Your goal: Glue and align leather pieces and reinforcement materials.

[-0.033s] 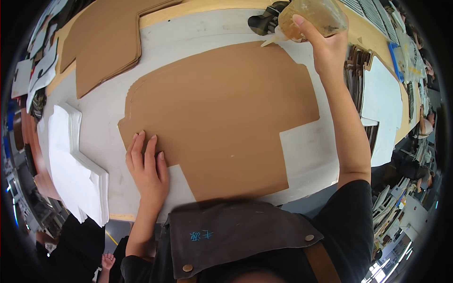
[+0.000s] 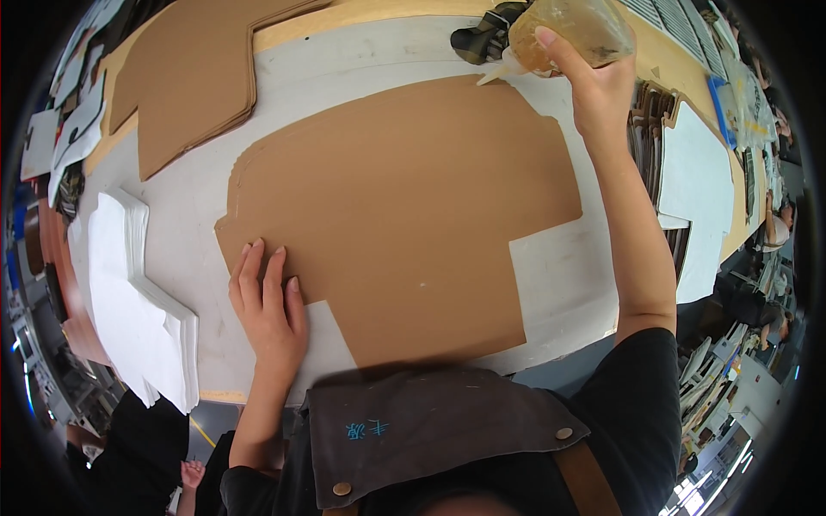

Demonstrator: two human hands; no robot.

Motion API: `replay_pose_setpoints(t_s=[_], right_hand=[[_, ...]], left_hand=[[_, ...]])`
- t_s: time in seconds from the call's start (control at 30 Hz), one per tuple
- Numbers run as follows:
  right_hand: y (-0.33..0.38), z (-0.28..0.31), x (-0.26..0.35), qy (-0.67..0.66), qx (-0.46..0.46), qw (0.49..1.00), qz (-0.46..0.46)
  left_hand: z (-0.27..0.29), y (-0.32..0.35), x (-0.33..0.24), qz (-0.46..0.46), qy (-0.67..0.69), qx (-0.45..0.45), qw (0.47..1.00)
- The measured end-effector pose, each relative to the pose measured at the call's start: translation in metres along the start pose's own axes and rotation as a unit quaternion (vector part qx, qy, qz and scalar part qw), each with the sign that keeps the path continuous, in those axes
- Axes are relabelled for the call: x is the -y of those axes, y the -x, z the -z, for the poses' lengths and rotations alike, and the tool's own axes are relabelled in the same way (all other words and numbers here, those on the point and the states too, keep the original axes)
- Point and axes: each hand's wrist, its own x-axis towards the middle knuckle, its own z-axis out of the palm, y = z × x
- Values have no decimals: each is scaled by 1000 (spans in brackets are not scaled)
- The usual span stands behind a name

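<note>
A brown cut-out sheet (image 2: 404, 206), like thin card or leather, lies flat in front of me. My left hand (image 2: 268, 301) rests on its left edge, fingers stretched out and slightly spread, holding nothing. At the far right my right hand (image 2: 598, 82) is wrapped round a clear squeeze bottle (image 2: 572, 30) with a yellowish liquid inside. The bottle lies tilted, its pale nozzle (image 2: 492, 76) at the sheet's far edge; whether the tip touches it I cannot tell. A faint thin line runs along the sheet's left rim.
A dark crumpled cloth (image 2: 482, 39) lies behind the nozzle. Brown cut sheets (image 2: 189, 77) are stacked far left, white sheets (image 2: 138, 292) near left. At the right stand dark-edged pieces (image 2: 650, 142) beside white panels (image 2: 697, 181). Another person's hand (image 2: 193, 472) shows at lower left.
My hands, the bottle and the sheet look unmoved. The other person's hand at lower left has shifted slightly, its fingers held differently.
</note>
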Motion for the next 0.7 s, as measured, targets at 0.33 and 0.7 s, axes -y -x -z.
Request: replay_pose_setpoints(t_s=[0.33,0.7], right_hand=[[3,16,-12,-46,-60,996,43],[17,57,-15,-22,-11,999,-31]], left_hand=[[-2,-1,1,-2,3,-3,1000],[-3,-3,1,-5,-4,-3,1000]])
